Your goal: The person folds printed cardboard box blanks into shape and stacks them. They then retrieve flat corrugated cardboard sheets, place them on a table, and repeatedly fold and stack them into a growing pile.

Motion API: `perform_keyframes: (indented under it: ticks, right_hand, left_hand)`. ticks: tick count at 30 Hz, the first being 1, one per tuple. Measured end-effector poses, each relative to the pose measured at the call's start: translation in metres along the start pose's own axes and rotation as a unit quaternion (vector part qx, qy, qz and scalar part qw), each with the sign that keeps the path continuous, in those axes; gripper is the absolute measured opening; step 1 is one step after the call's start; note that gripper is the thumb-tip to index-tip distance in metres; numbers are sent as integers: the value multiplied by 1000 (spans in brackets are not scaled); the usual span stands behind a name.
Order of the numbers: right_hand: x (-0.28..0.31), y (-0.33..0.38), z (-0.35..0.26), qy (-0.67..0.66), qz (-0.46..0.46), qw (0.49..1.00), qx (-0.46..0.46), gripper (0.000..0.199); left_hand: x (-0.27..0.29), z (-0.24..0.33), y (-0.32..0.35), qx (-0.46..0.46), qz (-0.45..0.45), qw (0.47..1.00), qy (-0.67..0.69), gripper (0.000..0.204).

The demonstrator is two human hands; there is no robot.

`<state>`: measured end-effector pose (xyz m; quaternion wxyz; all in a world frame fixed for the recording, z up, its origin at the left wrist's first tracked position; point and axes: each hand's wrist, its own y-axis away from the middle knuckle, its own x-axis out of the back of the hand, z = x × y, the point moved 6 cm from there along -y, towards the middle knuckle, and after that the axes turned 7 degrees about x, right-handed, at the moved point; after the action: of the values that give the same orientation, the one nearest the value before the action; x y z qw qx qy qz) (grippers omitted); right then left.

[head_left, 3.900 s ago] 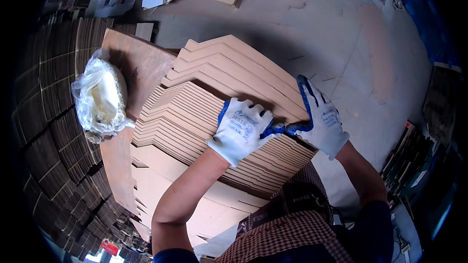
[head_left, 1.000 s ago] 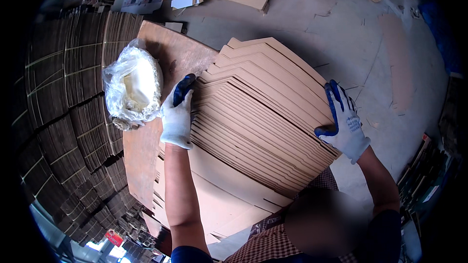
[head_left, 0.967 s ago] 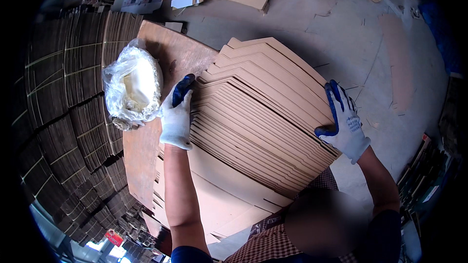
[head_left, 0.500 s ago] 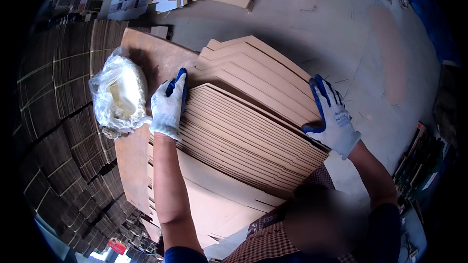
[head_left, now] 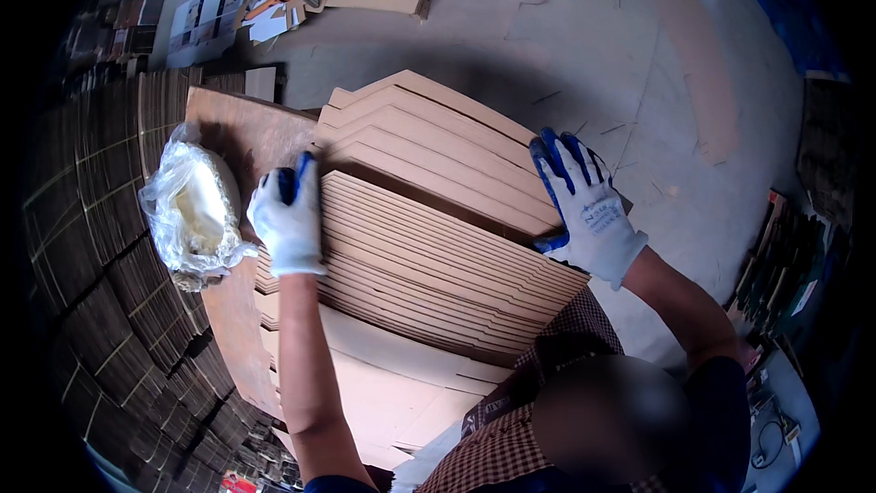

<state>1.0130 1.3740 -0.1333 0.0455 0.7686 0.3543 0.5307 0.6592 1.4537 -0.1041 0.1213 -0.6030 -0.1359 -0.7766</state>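
Overlapping tan cardboard sheets (head_left: pixel 447 251) lie fanned on a brown table, their edges stepped in rows. Beyond a dark gap, a far group of sheets (head_left: pixel 438 141) is spread in wider steps. Both my hands wear white gloves with blue-coated fingers. At the left ends of the sheets rests my left hand (head_left: pixel 287 219), one finger stretched along the edges and the others partly hidden. My right hand (head_left: pixel 584 205) lies spread against the right ends of the far group, fingers apart, thumb near the gap. Neither hand grips a sheet.
Left of my left hand, a white bowl-like container wrapped in clear plastic (head_left: pixel 201 205) sits on the brown tabletop (head_left: pixel 260 132). Strapped bundles of cardboard (head_left: pixel 96 219) are piled along the left side. Larger cardboard sheets (head_left: pixel 388 397) lie nearer me. Concrete floor (head_left: pixel 630 64) stretches beyond.
The whole view has shifted, so table and sheets appear further left. My hands stay at the two ends of the sheets, and the right fingers look more spread.
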Motion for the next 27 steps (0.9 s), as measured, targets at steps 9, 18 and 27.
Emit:
perform_keyframes:
  ticks: [9,18,27]
  right_hand:
    - [-1,0,-2,3,23,1000,12,117]
    - [-8,-1,3,21,16,1000,-5,115]
    - [-6,-4,2,-8,19,1000,-5,117]
  left_hand:
    - [-17,148,138,-450,-156,879,7,34]
    - [-39,167,141,-371,-367,834,-181,54]
    - [-48,163,122,-312,-463,829,-21,57]
